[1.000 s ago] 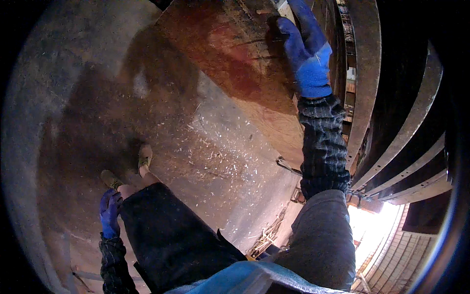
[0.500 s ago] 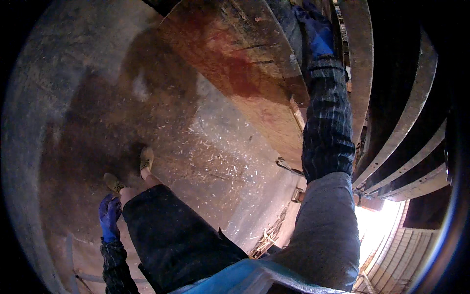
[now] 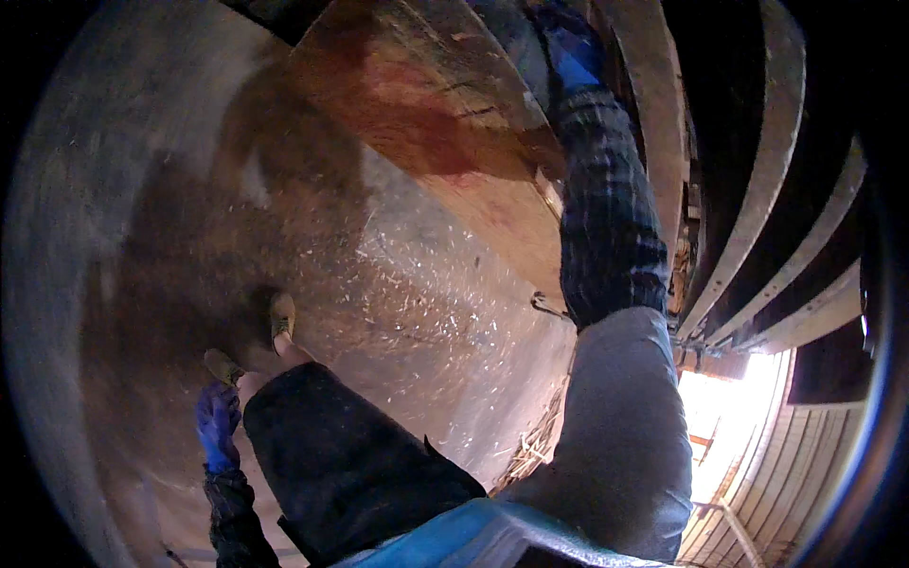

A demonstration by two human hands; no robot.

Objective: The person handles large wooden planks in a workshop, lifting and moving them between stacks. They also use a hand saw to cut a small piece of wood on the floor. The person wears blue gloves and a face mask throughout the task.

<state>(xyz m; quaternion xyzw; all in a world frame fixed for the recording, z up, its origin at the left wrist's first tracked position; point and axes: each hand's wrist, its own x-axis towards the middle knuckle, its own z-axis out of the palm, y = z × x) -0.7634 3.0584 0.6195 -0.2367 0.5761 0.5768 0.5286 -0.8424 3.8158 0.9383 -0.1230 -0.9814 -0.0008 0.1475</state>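
Observation:
My right arm, in a dark striped oversleeve, stretches to the top of the view. At its end my right hand (image 3: 574, 40), in a blue and purple glove, is between a large wooden panel (image 3: 431, 114) and a long curved slat (image 3: 651, 90). Its fingers are dark and blurred, so what they touch is hidden. My left hand (image 3: 218, 418), gloved the same way, hangs low beside my leg at the lower left. Its fingers look loosely bent and slightly apart, with nothing visible in them. The panel is brown with a reddish stain.
Several more curved slats (image 3: 772, 142) stand on the right against darkness. Pale chips (image 3: 426, 293) litter the concrete floor (image 3: 317, 246). Thin sticks (image 3: 532, 450) lie in a pile near my body. Bright light enters by an opening (image 3: 710, 426) at the lower right.
The panel, slats and my right arm have shifted left and slightly up in the view. My right hand remains beside the panel; my left hand still hangs, slightly lower.

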